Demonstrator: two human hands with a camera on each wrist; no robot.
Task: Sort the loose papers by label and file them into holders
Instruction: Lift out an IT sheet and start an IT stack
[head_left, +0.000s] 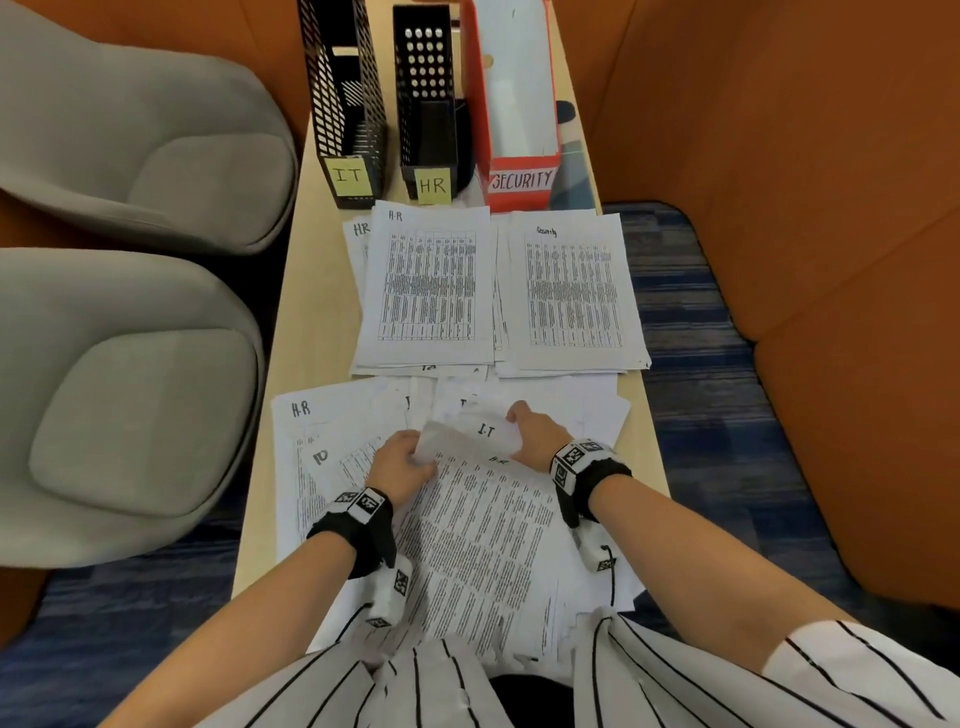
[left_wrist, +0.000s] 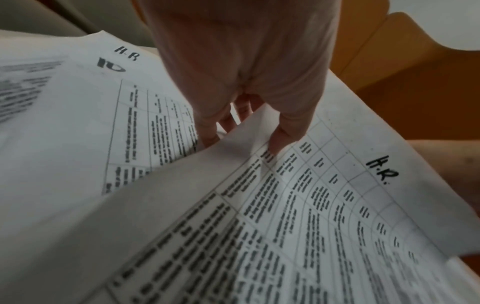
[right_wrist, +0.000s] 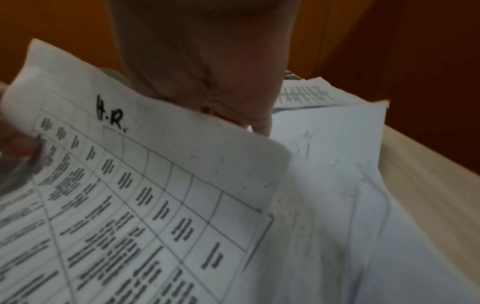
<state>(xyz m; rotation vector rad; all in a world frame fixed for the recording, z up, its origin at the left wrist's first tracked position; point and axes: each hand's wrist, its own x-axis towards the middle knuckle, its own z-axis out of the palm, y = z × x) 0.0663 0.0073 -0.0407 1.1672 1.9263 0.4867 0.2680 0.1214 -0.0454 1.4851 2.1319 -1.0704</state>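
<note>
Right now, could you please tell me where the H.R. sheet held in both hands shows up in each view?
Head: the H.R. sheet lies low centre, between the left hand and the right hand.
Left wrist: it fills the lower right, below the hand.
Right wrist: it fills the lower left.
Shared landmark: its handwritten "H.R." label, near the sheet's top edge in every view.

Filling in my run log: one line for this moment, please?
phase: sorting | both hands grip H.R. sheet | HR pile, Security pile started | holders unfilled
</note>
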